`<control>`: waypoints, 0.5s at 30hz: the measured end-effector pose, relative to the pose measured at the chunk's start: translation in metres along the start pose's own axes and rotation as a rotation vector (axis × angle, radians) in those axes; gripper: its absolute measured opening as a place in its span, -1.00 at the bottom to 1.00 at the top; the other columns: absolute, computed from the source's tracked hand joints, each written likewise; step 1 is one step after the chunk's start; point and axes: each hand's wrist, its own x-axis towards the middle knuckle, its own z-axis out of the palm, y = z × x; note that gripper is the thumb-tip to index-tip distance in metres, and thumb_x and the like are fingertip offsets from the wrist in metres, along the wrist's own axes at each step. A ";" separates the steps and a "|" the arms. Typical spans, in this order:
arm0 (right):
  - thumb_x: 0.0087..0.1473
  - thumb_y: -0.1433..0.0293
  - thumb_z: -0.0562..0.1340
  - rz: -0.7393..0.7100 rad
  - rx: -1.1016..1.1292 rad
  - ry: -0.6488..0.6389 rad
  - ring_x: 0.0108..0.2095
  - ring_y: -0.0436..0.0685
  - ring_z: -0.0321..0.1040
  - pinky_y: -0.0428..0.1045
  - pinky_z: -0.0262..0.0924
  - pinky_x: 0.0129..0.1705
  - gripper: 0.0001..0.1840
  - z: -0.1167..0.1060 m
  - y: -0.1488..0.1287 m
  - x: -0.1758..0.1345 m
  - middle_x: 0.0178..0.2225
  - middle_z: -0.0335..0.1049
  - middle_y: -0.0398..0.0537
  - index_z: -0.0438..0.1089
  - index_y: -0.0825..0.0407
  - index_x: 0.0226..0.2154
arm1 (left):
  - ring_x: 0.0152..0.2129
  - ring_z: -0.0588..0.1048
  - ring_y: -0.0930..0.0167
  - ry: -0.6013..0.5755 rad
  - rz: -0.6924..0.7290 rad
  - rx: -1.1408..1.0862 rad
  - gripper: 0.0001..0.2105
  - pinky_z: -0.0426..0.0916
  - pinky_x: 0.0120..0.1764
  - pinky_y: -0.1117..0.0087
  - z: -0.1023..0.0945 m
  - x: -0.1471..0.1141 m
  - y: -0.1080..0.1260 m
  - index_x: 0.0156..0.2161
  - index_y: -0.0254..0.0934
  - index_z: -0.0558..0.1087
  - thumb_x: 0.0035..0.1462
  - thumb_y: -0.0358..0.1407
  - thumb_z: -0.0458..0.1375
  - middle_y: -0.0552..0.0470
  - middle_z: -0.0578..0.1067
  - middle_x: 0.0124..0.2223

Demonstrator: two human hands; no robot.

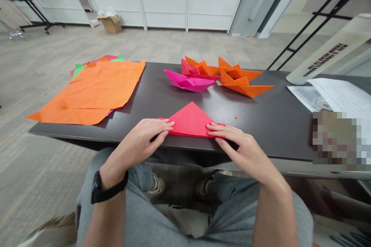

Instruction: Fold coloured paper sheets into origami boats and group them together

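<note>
Red paper (190,122), folded into a peaked triangle, lies at the near edge of the bench (275,123). I have left hand (146,135) and right hand (242,142) unclenched, straight fingers resting on its 2 side corners. Beyond sit sharp-pointed paper boats (191,83), magenta and orange; leftward, a creased orange sheet (98,90).

Looks like you're in an office, going by that streaky grey carpeted floor (72,43) and white panelled cabinets (164,2).
</note>
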 end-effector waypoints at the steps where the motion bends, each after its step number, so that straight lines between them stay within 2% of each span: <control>1: 0.32 0.36 0.12 0.009 0.011 0.017 0.14 0.18 0.40 0.23 0.18 0.27 -0.71 0.001 0.000 0.000 0.08 0.50 -0.08 0.53 -0.06 -0.05 | 0.08 0.50 0.28 0.008 -0.011 0.001 -0.73 0.35 0.12 0.14 0.001 0.001 0.000 0.05 -0.25 0.49 0.38 -0.35 -0.01 -0.05 0.59 0.07; 3: 0.31 0.35 0.14 0.041 0.028 0.084 0.07 0.19 0.45 0.19 0.25 0.21 -0.73 0.003 -0.002 0.002 0.02 0.55 -0.07 0.54 -0.05 -0.07 | 0.03 0.52 0.27 0.045 -0.038 0.009 -0.73 0.37 0.09 0.17 0.002 0.002 0.001 0.03 -0.25 0.49 0.38 -0.34 -0.01 -0.05 0.60 0.04; 6: 0.26 0.34 0.19 0.114 0.012 0.237 -0.13 0.19 0.54 0.10 0.39 -0.01 -0.79 0.009 -0.005 0.005 -0.15 0.61 -0.07 0.56 -0.03 -0.18 | -0.08 0.57 0.27 0.118 -0.115 0.032 -0.77 0.41 -0.01 0.23 0.006 0.005 0.004 -0.02 -0.26 0.50 0.36 -0.32 0.03 -0.06 0.62 -0.04; 9: 0.21 0.33 0.23 0.149 -0.046 0.361 -0.27 0.18 0.52 0.07 0.39 -0.16 -0.84 0.014 -0.007 0.010 -0.28 0.60 -0.06 0.54 -0.01 -0.29 | -0.17 0.57 0.28 0.187 -0.183 0.052 -0.83 0.41 -0.08 0.26 0.011 0.007 0.007 -0.06 -0.25 0.49 0.34 -0.33 0.08 -0.02 0.61 -0.10; 12: 0.17 0.35 0.27 0.150 -0.120 0.414 -0.21 0.21 0.50 0.10 0.37 -0.11 -0.86 0.019 -0.006 0.015 -0.22 0.56 -0.01 0.52 0.02 -0.22 | -0.19 0.55 0.30 0.248 -0.199 0.065 -0.86 0.40 -0.09 0.27 0.016 0.010 0.009 -0.08 -0.24 0.47 0.32 -0.38 0.09 -0.01 0.59 -0.12; 15: 0.15 0.36 0.28 0.171 -0.185 0.447 -0.13 0.25 0.47 0.15 0.35 -0.06 -0.72 0.022 -0.005 0.016 -0.11 0.52 0.05 0.47 0.04 -0.07 | -0.18 0.53 0.33 0.303 -0.190 0.067 -0.88 0.41 -0.09 0.30 0.019 0.012 0.008 -0.13 -0.25 0.46 0.30 -0.42 0.11 -0.02 0.55 -0.15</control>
